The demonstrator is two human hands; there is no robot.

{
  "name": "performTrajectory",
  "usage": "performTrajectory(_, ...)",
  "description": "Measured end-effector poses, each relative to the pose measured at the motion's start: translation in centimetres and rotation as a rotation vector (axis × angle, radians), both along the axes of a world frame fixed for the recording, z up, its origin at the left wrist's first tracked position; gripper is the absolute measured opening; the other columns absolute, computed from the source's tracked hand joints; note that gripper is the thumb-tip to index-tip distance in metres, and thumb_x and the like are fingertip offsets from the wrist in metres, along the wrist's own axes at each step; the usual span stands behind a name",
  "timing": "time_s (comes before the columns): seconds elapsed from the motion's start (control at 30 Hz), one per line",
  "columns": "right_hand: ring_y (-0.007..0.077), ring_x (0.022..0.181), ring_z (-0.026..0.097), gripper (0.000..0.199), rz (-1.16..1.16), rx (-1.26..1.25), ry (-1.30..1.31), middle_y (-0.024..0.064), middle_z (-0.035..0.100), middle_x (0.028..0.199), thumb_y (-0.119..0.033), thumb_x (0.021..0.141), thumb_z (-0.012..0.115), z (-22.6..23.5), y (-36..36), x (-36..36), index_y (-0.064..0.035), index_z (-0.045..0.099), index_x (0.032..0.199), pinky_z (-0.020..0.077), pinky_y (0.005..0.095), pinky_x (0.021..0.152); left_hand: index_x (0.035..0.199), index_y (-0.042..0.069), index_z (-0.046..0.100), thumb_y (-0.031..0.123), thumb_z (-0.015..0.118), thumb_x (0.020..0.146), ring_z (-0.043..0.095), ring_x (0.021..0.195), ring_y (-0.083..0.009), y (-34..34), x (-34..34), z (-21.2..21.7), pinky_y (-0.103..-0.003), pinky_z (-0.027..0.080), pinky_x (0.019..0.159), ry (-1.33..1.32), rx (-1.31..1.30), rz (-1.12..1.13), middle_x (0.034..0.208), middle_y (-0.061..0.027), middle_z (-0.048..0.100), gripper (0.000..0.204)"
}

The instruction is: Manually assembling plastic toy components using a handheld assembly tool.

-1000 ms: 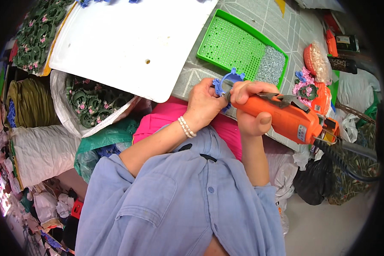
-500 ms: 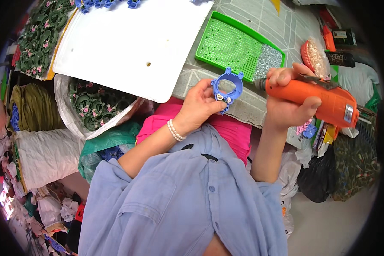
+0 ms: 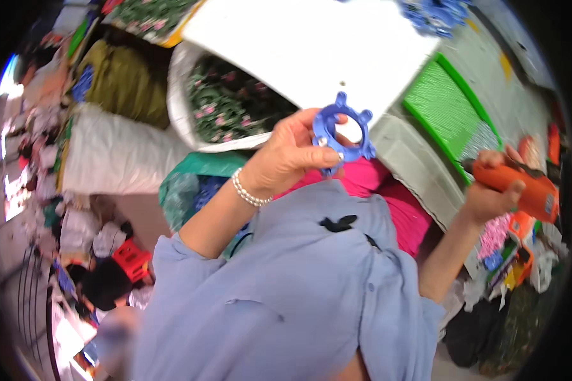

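Pinched between the thumb and fingers of my left hand point(image 3: 297, 147) is a blue plastic ring point(image 3: 366, 136) with lobed tabs and small white bits on its near side. It is held up over my lap, in front of the corner of a white board point(image 3: 267, 38). Farther right, my right hand point(image 3: 489, 193) is wrapped round an orange power tool point(image 3: 521, 184), likely an electric screwdriver, with its dark tip pointing left. That tip is beside the end of a green perforated tray point(image 3: 445, 105), where small silvery pieces point(image 3: 482, 141) are heaped. Motion blurs the view.
Blue plastic parts point(image 3: 435, 14) lie at the board's far right corner. Left of the board stands a white sack point(image 3: 179, 95) of dark green pieces with pink flowers. A teal bag point(image 3: 178, 190), a white sack point(image 3: 124, 152) and a red crate point(image 3: 131, 259) are at the left.
The view has turned, so the board and tray sit farther right. My left hand has brought the blue ring nearer to me; the orange tool has moved away from it to the right.
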State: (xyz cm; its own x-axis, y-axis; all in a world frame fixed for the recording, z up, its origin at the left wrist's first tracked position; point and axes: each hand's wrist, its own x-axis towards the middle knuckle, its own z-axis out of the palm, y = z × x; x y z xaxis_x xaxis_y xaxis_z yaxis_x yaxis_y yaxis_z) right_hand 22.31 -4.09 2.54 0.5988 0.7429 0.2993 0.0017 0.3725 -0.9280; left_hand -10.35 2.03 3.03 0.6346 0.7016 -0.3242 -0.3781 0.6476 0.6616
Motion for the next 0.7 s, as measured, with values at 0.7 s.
performTrajectory(0.7,0.0245,0.074,0.048,0.066,0.201,-0.06,0.107,0.0117,0.053,0.079,-0.053,0.078,0.052,-2.4,2.1,2.4,0.0062,0.054,0.106,0.0374,0.0444,0.084,0.101,-0.001,0.055,0.015,0.077,0.054,0.059,0.078,-0.0219,-22.6,-34.9,-21.4,-0.031,0.047,0.07,1.33,-0.191,-0.308,0.085,-0.0101,0.061,0.055)
